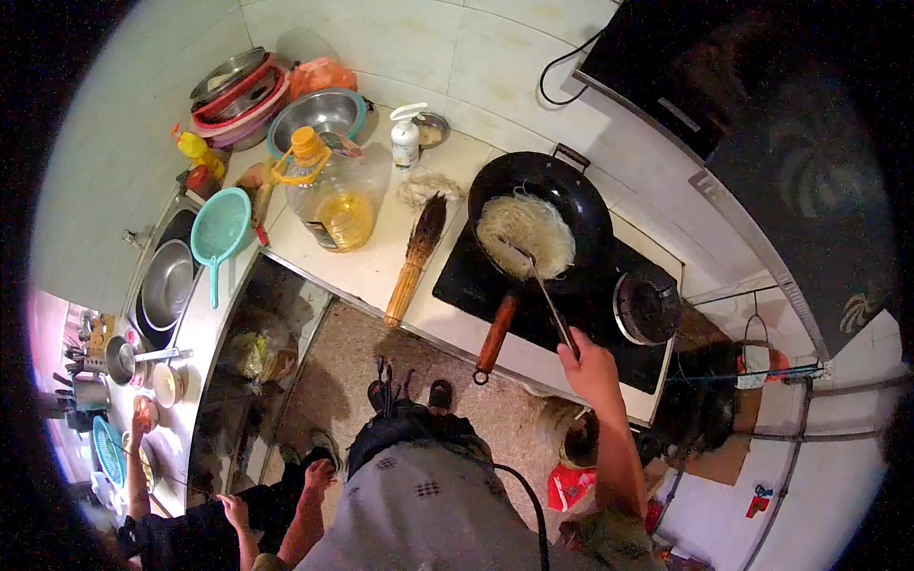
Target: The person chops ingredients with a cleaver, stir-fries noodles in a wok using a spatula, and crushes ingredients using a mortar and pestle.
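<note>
My right hand (pixel 587 367) is closed round the handle of a long metal spatula (pixel 548 302), whose far end dips into pale noodles (pixel 524 228). These lie in a black wok (pixel 592 195) on the dark cooktop (pixel 459 278). The wok's wooden handle (pixel 497 333) points toward me and stands free of my hand. Low beside my body hangs my left hand (pixel 319 474), apparently empty with its fingers loosely apart. A bamboo brush (pixel 416 259) rests on the counter left of the wok.
A big oil bottle (pixel 338 214), white pump bottle (pixel 405 138) and metal basin (pixel 319 116) stand on the counter (pixel 367 271). A green strainer (pixel 221 228) lies near the sink. At lower left, a co-worker in black (pixel 195 538) stands by a side counter. The range hood (pixel 752 133) overhangs the right.
</note>
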`<state>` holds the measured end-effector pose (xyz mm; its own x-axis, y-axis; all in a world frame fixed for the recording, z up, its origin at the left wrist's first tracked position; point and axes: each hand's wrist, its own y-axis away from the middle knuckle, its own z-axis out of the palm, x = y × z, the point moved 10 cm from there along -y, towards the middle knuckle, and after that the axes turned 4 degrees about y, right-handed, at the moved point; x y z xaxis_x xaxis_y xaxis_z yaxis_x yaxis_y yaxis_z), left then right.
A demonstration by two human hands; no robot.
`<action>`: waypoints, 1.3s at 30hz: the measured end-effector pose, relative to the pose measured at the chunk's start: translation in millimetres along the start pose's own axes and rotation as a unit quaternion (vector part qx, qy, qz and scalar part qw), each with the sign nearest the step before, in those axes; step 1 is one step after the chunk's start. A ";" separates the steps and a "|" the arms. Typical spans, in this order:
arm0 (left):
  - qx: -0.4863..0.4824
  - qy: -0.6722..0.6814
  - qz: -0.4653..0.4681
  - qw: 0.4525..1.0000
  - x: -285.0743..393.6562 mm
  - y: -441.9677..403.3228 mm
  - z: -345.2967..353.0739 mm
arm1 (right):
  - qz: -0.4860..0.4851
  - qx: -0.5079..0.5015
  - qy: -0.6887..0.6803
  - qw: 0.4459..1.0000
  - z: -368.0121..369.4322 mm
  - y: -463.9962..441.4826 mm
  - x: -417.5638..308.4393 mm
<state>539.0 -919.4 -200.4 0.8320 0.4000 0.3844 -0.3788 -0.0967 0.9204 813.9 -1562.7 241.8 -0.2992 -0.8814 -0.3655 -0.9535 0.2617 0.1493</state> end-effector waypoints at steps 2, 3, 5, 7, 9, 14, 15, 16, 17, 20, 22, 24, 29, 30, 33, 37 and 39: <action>-0.020 0.007 0.003 1.000 0.3 -3.9 4.7 | -0.028 0.011 0.076 0.997 -9.0 13.2 -11.9; -0.001 0.004 0.009 1.000 0.6 -6.0 2.0 | -0.028 0.011 0.077 0.997 -14.4 16.6 -16.5; 0.017 0.001 0.015 1.000 -5.6 -16.6 -7.5 | -0.009 -0.024 0.079 0.997 -16.1 22.0 -22.4; -0.054 -0.022 0.044 0.997 -17.1 -40.1 -13.2 | -0.012 -0.006 0.094 0.995 1.5 5.5 -14.6; -0.028 0.010 0.031 0.999 -11.6 -19.9 -4.6 | -0.013 0.012 0.109 0.994 21.4 -19.5 1.4; -0.022 -0.122 0.090 0.988 -0.5 -17.4 3.1 | 0.064 0.089 0.130 0.985 -2.3 -54.1 29.1; -0.008 -0.081 0.092 0.992 5.4 -1.2 4.5 | 0.061 0.090 0.131 0.985 -12.4 -56.5 22.9; 0.008 -0.041 0.092 0.995 13.3 19.2 11.1 | 0.061 0.101 0.140 0.983 -26.5 -55.9 15.8; 0.009 -0.039 0.092 0.995 11.3 24.0 11.1 | 0.062 0.112 0.150 0.980 -34.8 -56.9 11.2; 0.015 0.059 -0.003 0.998 -19.5 27.2 1.7 | 0.029 0.133 0.141 0.981 -28.5 -85.0 1.8; 0.050 -0.015 -0.008 0.999 -46.7 11.8 -13.8 | -0.031 0.142 0.145 0.979 1.2 -106.9 16.3; 0.081 -0.088 -0.008 0.993 -42.0 8.1 -20.9 | -0.044 0.113 0.168 0.978 3.8 -94.6 19.4; 0.011 0.090 0.016 0.996 -39.4 31.4 -6.4 | -0.045 0.058 0.269 0.960 -38.1 -35.8 15.4; 0.005 0.047 0.030 0.998 -40.4 28.9 -6.6 | -0.045 0.057 0.269 0.960 -41.0 -28.5 14.4; -0.017 -0.085 0.076 0.993 -41.3 8.6 -10.9 | -0.112 0.027 0.254 0.960 -29.1 -23.4 -1.5; -0.260 0.173 0.004 0.950 -29.6 0.6 22.5 | -0.040 0.054 0.157 0.985 -8.0 -65.2 15.3; -0.246 0.207 -0.022 0.947 -17.1 4.3 27.3 | -0.009 0.084 0.198 0.976 -14.0 -77.2 29.0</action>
<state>534.2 -951.5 -201.0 0.6600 0.7266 0.1911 -0.5749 0.3247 0.7510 879.4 -1614.0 232.5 -0.2764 -0.9608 0.0230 -0.9610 0.2760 -0.0190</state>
